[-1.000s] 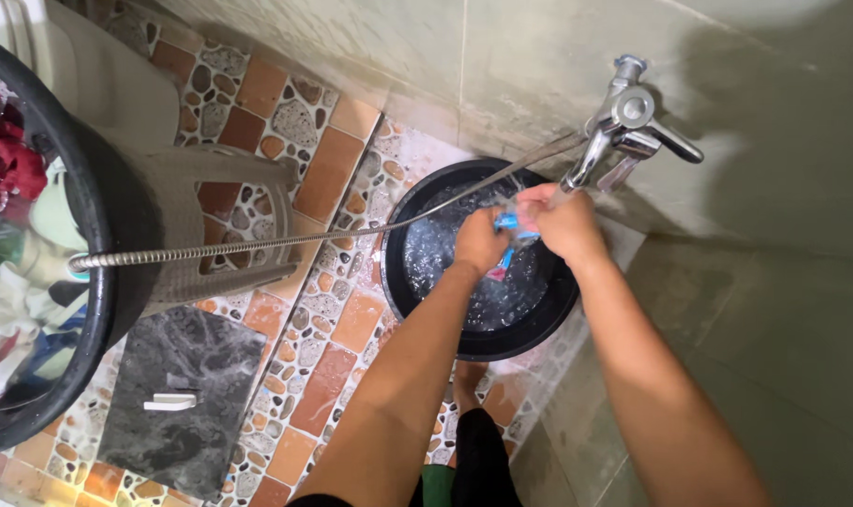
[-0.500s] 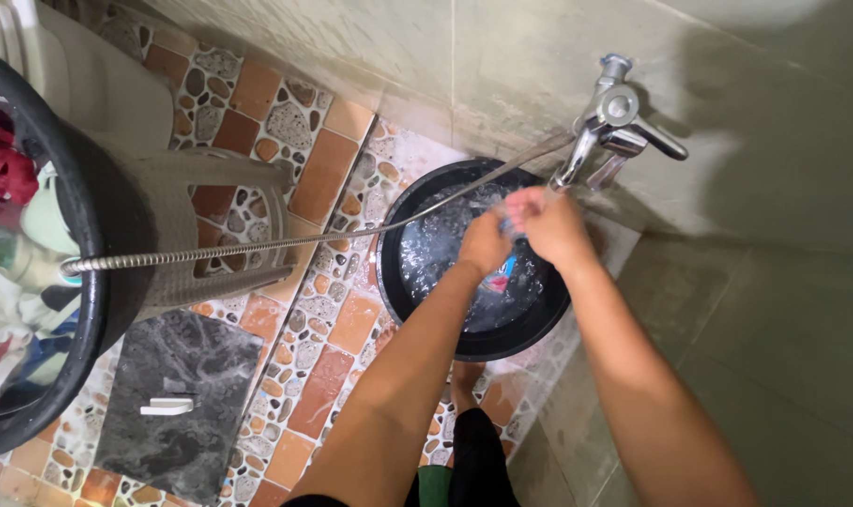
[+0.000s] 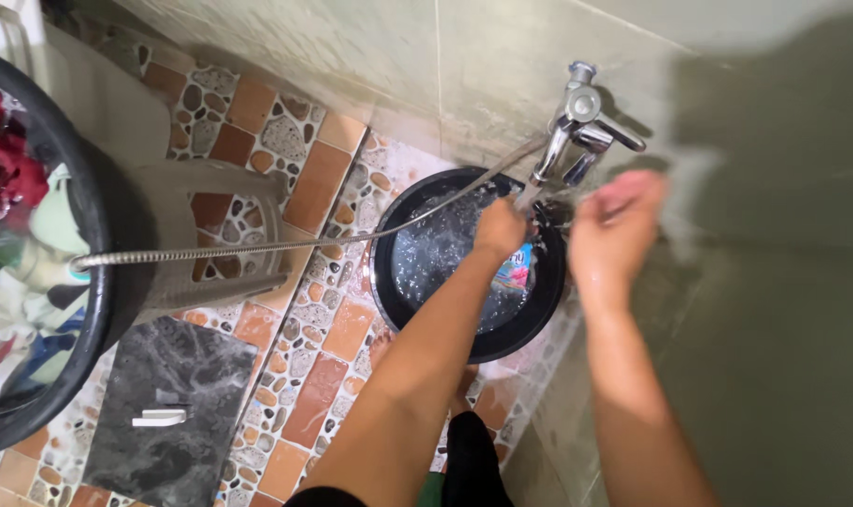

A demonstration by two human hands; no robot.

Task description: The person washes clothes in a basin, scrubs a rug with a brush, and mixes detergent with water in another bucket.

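The left hand (image 3: 500,228) holds a small packet (image 3: 516,266) over the basin (image 3: 539,319) of water. Just above the grip, the tap (image 3: 577,131) sticks out from the wall. The right hand (image 3: 614,230) is to the right, apart. A hose (image 3: 258,246) runs left to a big tub (image 3: 89,272).

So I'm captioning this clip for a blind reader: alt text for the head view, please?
Left hand holds a small blue and pink sachet over a black basin of water beneath a wall tap; the right hand is lifted, open and blurred.

You've got a blue-pink sachet (image 3: 514,266), black basin (image 3: 539,319), chrome tap (image 3: 577,122), silver ribbed hose (image 3: 258,248), orange tiles w/ pebble pattern (image 3: 328,174), grey marbled slab (image 3: 164,413).
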